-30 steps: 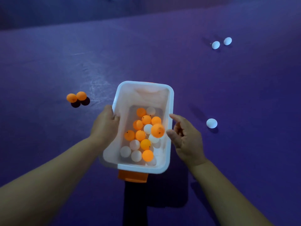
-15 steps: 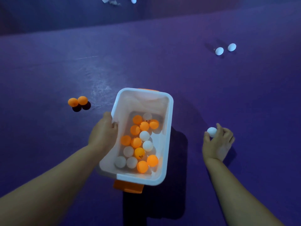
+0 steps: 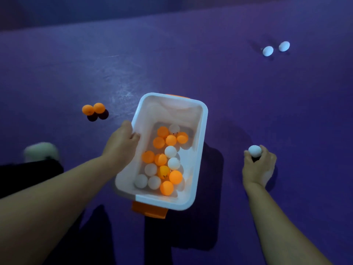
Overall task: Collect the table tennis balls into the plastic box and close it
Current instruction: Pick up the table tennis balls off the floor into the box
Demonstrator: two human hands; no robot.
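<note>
From the head view, we see our left hand (image 3: 122, 144) clenched on the left rim of the white plastic box (image 3: 200, 150), thumb outside and fingers (image 3: 136, 135) hooked over the edge. The box sits at the centre of the purple floor (image 3: 191, 54), open, with a heap of orange and white balls (image 3: 164, 159) in its bottom. No lid shows; an orange latch (image 3: 150, 209) sticks out at the box's 6 o'clock end. At 3 o'clock from the box, our right hand (image 3: 257, 167) has its fingers closed around one white ball (image 3: 255, 151) down at the floor. Two orange balls (image 3: 93, 109) lie touching at 10 o'clock, two white balls (image 3: 276, 48) lie close together at 1 o'clock, well apart from the box.

We judge these balls very light, hard, smooth and quick to roll or bounce, so a fingertip pinch around the middle suits them, with a low release into the box. The box looks stiff and light; the rim is the place to hold.
</note>
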